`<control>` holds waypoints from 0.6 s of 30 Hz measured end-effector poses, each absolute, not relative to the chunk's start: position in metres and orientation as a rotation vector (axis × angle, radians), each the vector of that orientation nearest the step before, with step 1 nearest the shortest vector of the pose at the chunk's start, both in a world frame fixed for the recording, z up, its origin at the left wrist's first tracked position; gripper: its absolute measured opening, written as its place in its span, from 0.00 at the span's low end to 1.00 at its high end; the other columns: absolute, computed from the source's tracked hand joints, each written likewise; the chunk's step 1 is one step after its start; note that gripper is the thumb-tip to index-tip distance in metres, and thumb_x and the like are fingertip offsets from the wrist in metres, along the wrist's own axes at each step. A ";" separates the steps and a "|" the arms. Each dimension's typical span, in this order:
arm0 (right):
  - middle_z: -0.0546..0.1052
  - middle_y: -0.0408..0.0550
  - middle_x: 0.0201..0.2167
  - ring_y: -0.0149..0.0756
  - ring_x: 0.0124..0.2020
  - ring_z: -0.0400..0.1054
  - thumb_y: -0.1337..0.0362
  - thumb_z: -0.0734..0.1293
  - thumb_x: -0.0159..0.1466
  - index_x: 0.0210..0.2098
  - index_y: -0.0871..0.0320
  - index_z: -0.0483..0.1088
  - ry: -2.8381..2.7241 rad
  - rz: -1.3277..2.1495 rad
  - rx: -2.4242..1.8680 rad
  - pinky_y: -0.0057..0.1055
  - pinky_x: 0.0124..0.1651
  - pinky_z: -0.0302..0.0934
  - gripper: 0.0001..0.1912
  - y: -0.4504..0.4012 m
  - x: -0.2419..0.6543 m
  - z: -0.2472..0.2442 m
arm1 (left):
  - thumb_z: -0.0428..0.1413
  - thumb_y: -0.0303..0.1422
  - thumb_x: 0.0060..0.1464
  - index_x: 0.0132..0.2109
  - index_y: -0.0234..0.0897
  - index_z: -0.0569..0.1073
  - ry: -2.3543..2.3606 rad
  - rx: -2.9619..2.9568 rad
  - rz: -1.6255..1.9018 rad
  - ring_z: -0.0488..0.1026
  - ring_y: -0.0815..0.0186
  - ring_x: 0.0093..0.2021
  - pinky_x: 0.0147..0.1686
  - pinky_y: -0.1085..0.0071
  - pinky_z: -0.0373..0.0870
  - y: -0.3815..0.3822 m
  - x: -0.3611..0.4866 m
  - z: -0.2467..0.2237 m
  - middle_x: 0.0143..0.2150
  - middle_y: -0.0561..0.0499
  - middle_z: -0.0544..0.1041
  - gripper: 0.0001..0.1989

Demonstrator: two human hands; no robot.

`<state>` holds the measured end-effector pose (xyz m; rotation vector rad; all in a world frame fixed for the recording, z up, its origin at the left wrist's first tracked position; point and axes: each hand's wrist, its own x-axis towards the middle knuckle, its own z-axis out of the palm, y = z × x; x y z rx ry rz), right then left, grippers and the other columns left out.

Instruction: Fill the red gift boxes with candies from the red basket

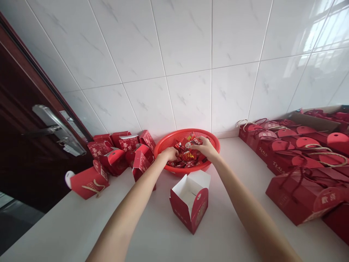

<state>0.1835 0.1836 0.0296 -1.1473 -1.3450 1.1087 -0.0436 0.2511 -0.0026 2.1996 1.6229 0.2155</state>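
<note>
Standing open between the forearms (pixel 127 207), apparently within easy reach, the red box (pixel 182 211) fronts the basket (pixel 162 143), where wrapped sweets (pixel 188 156) obscure the left hand's (pixel 171 154) grip and the right hand (pixel 205 147) curls narrowly by a packet (pixel 196 141), possibly pinched, I cannot tell.

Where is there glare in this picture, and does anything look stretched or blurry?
Head view: window-like glare on upper-right wall tiles; head view: door at left slants, probably wide-angle distortion; head view: print on candy wrappers looks soft, mostly unreadable.
</note>
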 end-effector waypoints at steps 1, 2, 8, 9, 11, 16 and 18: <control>0.77 0.45 0.33 0.40 0.36 0.74 0.65 0.75 0.49 0.39 0.57 0.71 -1.346 1.108 -1.149 0.33 0.36 0.69 0.18 0.183 0.184 0.030 | 0.60 0.37 0.61 0.42 0.36 0.77 1.622 2.202 0.223 0.77 0.64 0.41 0.43 0.64 0.75 0.252 -0.044 -0.004 0.42 0.48 0.79 0.08; 0.77 0.44 0.32 0.40 0.36 0.74 0.65 0.75 0.49 0.39 0.57 0.71 -1.348 1.105 -1.150 0.33 0.36 0.69 0.18 0.183 0.184 0.030 | 0.57 0.37 0.63 0.45 0.36 0.76 1.625 2.200 0.235 0.76 0.64 0.43 0.43 0.63 0.76 0.253 -0.045 -0.005 0.45 0.48 0.78 0.09; 0.76 0.44 0.33 0.38 0.35 0.72 0.63 0.75 0.47 0.36 0.57 0.70 -1.370 1.113 -1.098 0.32 0.34 0.67 0.18 0.185 0.185 0.028 | 0.57 0.37 0.64 0.52 0.38 0.74 1.746 2.109 0.275 0.76 0.61 0.47 0.45 0.62 0.76 0.251 -0.045 -0.006 0.52 0.46 0.75 0.12; 0.76 0.44 0.33 0.38 0.35 0.72 0.63 0.75 0.47 0.37 0.57 0.69 -1.371 1.118 -1.090 0.32 0.34 0.67 0.19 0.185 0.185 0.028 | 0.57 0.37 0.63 0.52 0.38 0.73 1.774 2.095 0.283 0.76 0.61 0.48 0.46 0.61 0.76 0.249 -0.045 -0.005 0.52 0.46 0.75 0.13; 0.76 0.44 0.34 0.38 0.35 0.72 0.63 0.75 0.47 0.38 0.58 0.69 -1.367 1.111 -1.095 0.32 0.34 0.67 0.19 0.185 0.185 0.027 | 0.57 0.37 0.63 0.51 0.37 0.74 1.820 2.084 0.329 0.76 0.61 0.48 0.46 0.61 0.76 0.247 -0.044 -0.002 0.51 0.46 0.76 0.13; 0.77 0.44 0.34 0.38 0.36 0.72 0.64 0.74 0.48 0.38 0.57 0.70 -1.366 1.100 -1.106 0.32 0.35 0.67 0.18 0.184 0.184 0.028 | 0.61 0.32 0.57 0.37 0.37 0.78 1.868 2.096 0.575 0.77 0.60 0.45 0.47 0.64 0.73 0.243 -0.040 0.007 0.42 0.47 0.81 0.04; 0.77 0.44 0.33 0.39 0.36 0.73 0.64 0.74 0.48 0.37 0.57 0.70 -1.363 1.100 -1.118 0.32 0.36 0.67 0.17 0.184 0.184 0.029 | 0.61 0.26 0.51 0.32 0.39 0.80 1.854 2.090 0.680 0.78 0.59 0.43 0.43 0.68 0.71 0.241 -0.038 0.010 0.38 0.48 0.83 0.04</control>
